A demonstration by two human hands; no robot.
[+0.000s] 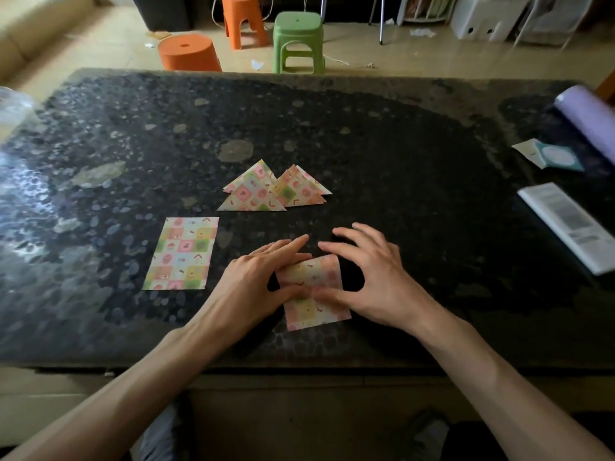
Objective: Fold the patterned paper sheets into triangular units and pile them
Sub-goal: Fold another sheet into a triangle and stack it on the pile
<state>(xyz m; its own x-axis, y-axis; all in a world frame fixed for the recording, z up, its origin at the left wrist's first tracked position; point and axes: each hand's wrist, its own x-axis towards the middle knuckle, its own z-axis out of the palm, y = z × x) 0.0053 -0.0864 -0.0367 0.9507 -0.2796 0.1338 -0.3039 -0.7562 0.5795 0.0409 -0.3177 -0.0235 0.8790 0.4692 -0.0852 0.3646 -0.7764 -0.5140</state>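
Note:
A patterned pastel sheet (314, 291) lies near the front edge of the dark stone table (366, 154), between both hands. My left hand (256, 281) rests on its left side with the thumb pressing the middle of the paper. My right hand (369, 277) arches over its right side, thumb pressing the paper next to the left thumb. A flat unfolded patterned sheet (181, 254) lies to the left. Further back sit folded patterned triangles: a left pile (251, 191) and a right pile (301, 188), overlapping slightly.
At the right edge lie a white printed booklet (569, 224), a small teal-and-white card (555, 156) and a lilac roll (585, 114). Beyond the table stand two orange stools (189, 53) and a green stool (298, 41) on the floor.

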